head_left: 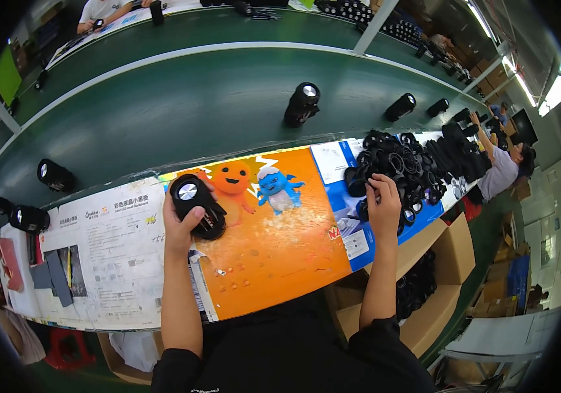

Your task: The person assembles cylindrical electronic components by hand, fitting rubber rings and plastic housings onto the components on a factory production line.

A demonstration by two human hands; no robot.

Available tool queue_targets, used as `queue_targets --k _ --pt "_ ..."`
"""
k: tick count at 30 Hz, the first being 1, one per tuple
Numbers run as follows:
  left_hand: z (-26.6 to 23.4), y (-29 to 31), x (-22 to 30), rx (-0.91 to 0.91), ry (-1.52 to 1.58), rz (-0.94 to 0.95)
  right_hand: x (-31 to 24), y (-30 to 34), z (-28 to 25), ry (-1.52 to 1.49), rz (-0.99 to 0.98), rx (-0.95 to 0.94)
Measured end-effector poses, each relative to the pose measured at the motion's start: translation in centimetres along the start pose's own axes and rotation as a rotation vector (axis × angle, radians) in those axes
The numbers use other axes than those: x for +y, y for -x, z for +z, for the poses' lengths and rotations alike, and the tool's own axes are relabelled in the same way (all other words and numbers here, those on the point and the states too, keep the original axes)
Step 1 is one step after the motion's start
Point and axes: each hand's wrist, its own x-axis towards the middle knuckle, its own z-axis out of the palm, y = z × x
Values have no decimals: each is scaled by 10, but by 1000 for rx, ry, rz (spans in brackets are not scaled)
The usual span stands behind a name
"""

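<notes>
My left hand is wrapped round a black cylindrical speaker, its round silver end tilted up toward me. The speaker is over the left part of an orange printed sheet on the bench. Farther right, my right hand has its fingers curled together at the near left edge of a heap of black rings. A black ring part is at its fingertips, and the fingers appear closed on its rim. The exact grip is partly hidden.
Beyond the bench runs a green conveyor belt carrying several speakers, one standing upright. An open cardboard box with black parts is below the bench at right. A co-worker is at the far right; another person is across the belt.
</notes>
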Motion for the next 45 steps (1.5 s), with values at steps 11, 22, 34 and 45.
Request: queue_targets --k 11,22,34,45 --pt "-2 3 -2 15 -167 -37 -113 45 96 -285 -268 -278" --pt "2 4 1 10 -330 -77 -126 19 110 -292 -103 -506" --pt "10 2 5 -135 -438 -25 -219 -101 92 -933 -62 -1129" --pt "9 -2 9 -182 -367 -47 -232 -99 81 -696 -426 -989"
